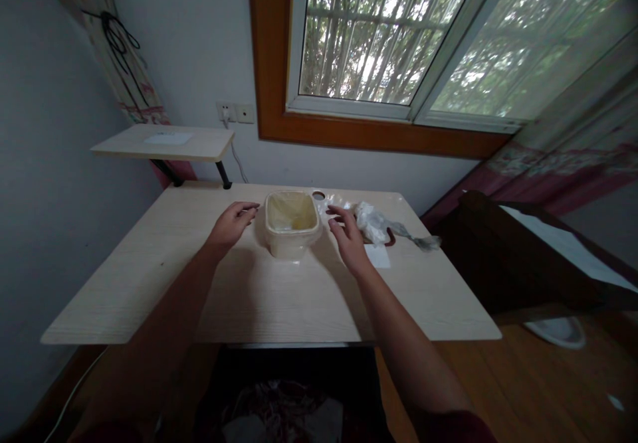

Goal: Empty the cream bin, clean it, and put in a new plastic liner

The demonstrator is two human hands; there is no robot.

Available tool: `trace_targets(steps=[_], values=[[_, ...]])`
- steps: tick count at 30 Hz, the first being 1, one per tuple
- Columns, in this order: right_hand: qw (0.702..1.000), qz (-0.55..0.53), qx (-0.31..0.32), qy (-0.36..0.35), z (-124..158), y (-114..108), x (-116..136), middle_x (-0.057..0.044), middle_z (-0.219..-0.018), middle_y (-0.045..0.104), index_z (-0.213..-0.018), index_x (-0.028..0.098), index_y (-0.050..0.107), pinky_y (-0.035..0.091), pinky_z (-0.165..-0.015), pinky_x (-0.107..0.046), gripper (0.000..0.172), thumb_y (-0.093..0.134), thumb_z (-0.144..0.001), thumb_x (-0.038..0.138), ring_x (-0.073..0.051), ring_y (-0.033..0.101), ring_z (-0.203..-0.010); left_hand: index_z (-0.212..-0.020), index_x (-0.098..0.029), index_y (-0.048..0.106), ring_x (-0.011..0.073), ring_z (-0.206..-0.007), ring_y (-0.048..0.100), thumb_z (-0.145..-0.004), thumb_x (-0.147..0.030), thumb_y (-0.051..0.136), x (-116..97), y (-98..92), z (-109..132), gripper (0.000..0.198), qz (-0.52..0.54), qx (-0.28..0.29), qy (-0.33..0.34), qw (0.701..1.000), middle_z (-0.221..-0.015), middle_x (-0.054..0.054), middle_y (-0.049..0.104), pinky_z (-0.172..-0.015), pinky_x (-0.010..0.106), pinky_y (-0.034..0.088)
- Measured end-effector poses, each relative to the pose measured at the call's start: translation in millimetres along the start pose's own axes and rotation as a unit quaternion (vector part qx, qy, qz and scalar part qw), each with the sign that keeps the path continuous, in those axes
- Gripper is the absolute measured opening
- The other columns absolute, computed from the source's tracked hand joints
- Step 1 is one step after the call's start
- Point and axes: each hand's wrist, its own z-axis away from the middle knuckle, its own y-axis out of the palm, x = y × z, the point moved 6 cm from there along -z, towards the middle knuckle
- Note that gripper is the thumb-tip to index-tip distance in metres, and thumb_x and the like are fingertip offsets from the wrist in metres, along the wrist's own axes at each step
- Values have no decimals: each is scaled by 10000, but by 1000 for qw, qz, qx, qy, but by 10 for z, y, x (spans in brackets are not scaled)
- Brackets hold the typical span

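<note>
A cream-coloured bin (293, 244) with a rounded square rim stands upright on the pale wooden desk (164, 283). A thin clear bag seems to line it and fold over the rim; something yellowish shows at the bottom. My left hand (233, 225) hovers just left of the bin, fingers apart and holding nothing. On the other side, my right hand (347, 236) is also open, a small gap between its fingers and the bin. Beyond the right hand lies a crumpled translucent plastic bag (371, 222), its twisted tail stretching right.
A white paper (377, 256) and a dark reddish curved piece (391, 237) lie by the plastic bag. A raised shelf (199, 143) stands at the desk's back left. Behind the desk are a wall socket (226, 112) and a window. Dark furniture (538, 264) stands to the right.
</note>
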Motion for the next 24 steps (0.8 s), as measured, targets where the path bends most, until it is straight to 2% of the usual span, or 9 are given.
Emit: trace_targets(steps=[3, 5, 8, 14, 18, 24], values=[[1000, -1, -14, -4, -81, 102, 101, -45, -1027, 616, -1290, 277, 582, 512, -787, -366, 390, 588, -964, 492, -208, 595, -889, -929, -168, 684, 173, -729, 641, -869, -541, 615, -129, 55, -28, 384, 3, -28, -28, 999, -864, 81, 703, -646, 299, 519], [1000, -11, -2, 4, -128, 195, 132, -5, -889, 577, -1298, 264, 536, 485, -734, -347, 419, 613, -944, 476, -194, 572, -796, -825, -178, 637, 150, -622, 591, -875, -589, 602, -198, 121, -44, 416, 6, -9, -36, 999, -752, 55, 665, -564, 272, 460], [999, 0, 29, 15, -169, 326, 144, 40, -796, 506, -1297, 249, 489, 438, -673, -322, 465, 651, -886, 392, -176, 533, -714, -756, -195, 587, 140, -536, 548, -862, -608, 619, -252, 228, -45, 428, -15, 40, -54, 998, -644, 25, 619, -524, 271, 423], [999, 12, 46, 1, -94, 388, 193, 54, -799, 428, -1300, 241, 476, 389, -632, -290, 517, 574, -793, 214, -158, 486, -691, -740, -214, 535, 135, -493, 528, -832, -459, 656, -294, 310, 34, 288, -41, 64, -53, 996, -563, -24, 556, -514, 262, 407], [999, 5, 49, -18, 4, 364, 202, 48, -821, 438, -1316, 251, 449, 403, -629, -289, 505, 578, -829, 228, -158, 495, -694, -739, -223, 500, 130, -498, 534, -833, -437, 638, -313, 301, 124, 271, -48, 47, -26, 997, -559, -44, 534, -517, 249, 395], [998, 9, 55, -28, 115, 326, 65, 28, -872, 499, -1369, 268, 399, 451, -650, -296, 529, 610, -884, 269, -163, 531, -737, -778, -230, 501, 135, -537, 566, -860, -436, 613, -339, 329, 333, 248, -89, 30, 5, 996, -587, -51, 555, -551, 249, 408]])
